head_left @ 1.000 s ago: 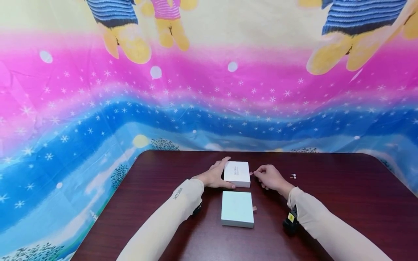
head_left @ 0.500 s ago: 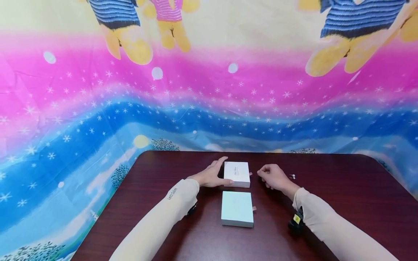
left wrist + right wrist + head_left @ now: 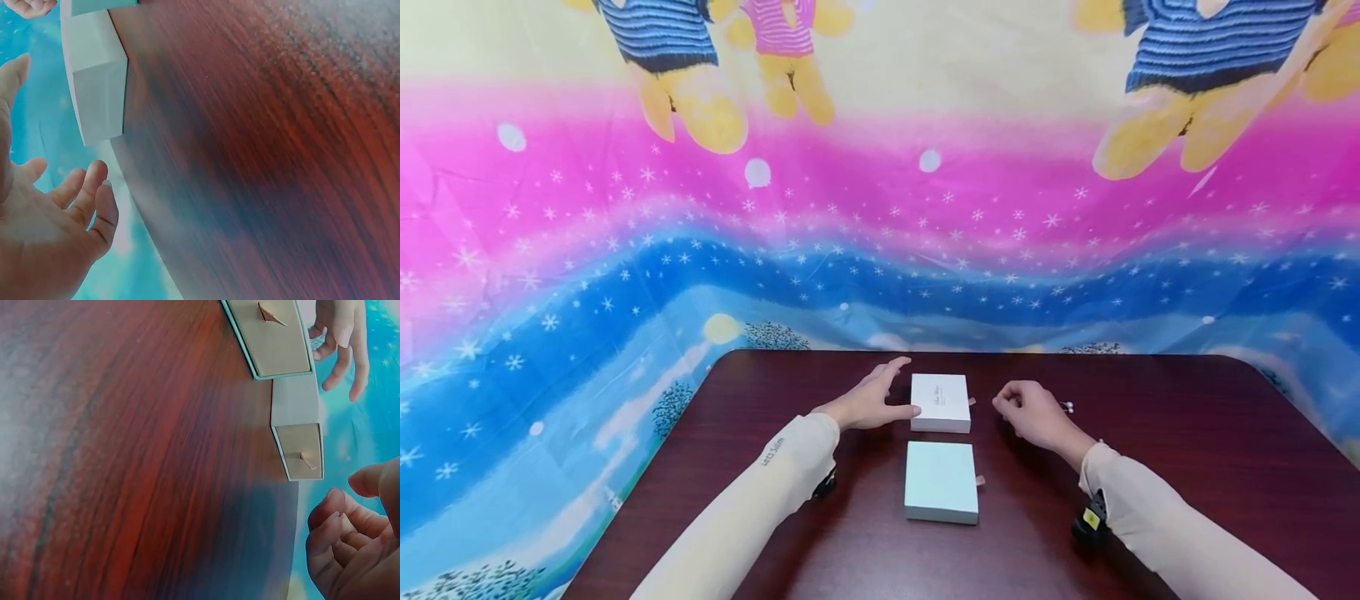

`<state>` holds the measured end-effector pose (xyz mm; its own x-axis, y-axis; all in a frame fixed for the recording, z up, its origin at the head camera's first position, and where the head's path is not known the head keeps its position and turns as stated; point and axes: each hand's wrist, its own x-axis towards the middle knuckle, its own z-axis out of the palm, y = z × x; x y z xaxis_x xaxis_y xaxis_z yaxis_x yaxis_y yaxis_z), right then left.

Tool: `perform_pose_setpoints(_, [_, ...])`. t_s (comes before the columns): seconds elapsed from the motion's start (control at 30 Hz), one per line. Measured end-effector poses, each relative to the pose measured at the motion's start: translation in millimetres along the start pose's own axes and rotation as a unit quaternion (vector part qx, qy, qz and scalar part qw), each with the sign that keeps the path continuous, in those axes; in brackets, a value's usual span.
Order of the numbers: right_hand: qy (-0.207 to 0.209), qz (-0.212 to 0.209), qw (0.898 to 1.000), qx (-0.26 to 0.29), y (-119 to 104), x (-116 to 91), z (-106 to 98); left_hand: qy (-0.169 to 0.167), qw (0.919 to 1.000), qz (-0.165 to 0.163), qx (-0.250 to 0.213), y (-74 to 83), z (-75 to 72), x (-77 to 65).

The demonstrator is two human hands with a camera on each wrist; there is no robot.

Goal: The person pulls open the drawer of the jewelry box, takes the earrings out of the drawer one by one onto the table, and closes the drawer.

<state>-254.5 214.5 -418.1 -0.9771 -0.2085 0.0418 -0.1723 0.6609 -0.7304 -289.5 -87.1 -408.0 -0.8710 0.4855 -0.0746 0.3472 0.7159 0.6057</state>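
A white drawer box (image 3: 940, 402) with dark lettering lies on the table, a small ribbon tab on its right side. Nearer the person lies a pale mint box (image 3: 941, 481) with a similar tab; both drawers look closed in the right wrist view. My left hand (image 3: 871, 402) is spread at the white box's left, its thumb tip by the box edge; the left wrist view shows its fingers apart from the box (image 3: 97, 81). To the box's right, my right hand (image 3: 1036, 414) hangs loosely curled, holding nothing, away from the ribbon tab (image 3: 306, 461).
Small white and silvery items (image 3: 1067, 407), perhaps earrings, lie behind the right hand, partly hidden. The dark red-brown table (image 3: 775, 533) ends at a printed cloth backdrop (image 3: 880, 208).
My left hand has drawn back leftward from the white box, which it had around its left side. My right hand has moved right, away from the ribbon tab. Both boxes stay put.
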Motion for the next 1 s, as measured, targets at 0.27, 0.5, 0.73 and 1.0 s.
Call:
perform_pose_setpoints(0.27, [0.010, -0.007, 1.000, -0.016, -0.6, -8.0, -2.2, 0.015, 0.9998, 0.012, -0.008, 1.0, -1.2, -9.7])
perform_pose_setpoints(0.5, [0.006, -0.006, 1.000, -0.016, -0.6, -17.0, -1.4, 0.019, 0.9993, 0.024, -0.021, 2.3, -1.3, -17.9])
perform_pose_setpoints(0.73, [0.000, -0.012, 1.000, -0.018, 1.1, -24.3, 1.6, 0.023, 0.9990, 0.030, -0.022, 1.3, -1.9, -28.8])
perform_pose_setpoints(1.0, [0.000, -0.019, 0.999, -0.037, 3.6, -32.7, 4.6, 0.020, 0.9989, 0.041, -0.015, 2.9, -0.3, -36.7])
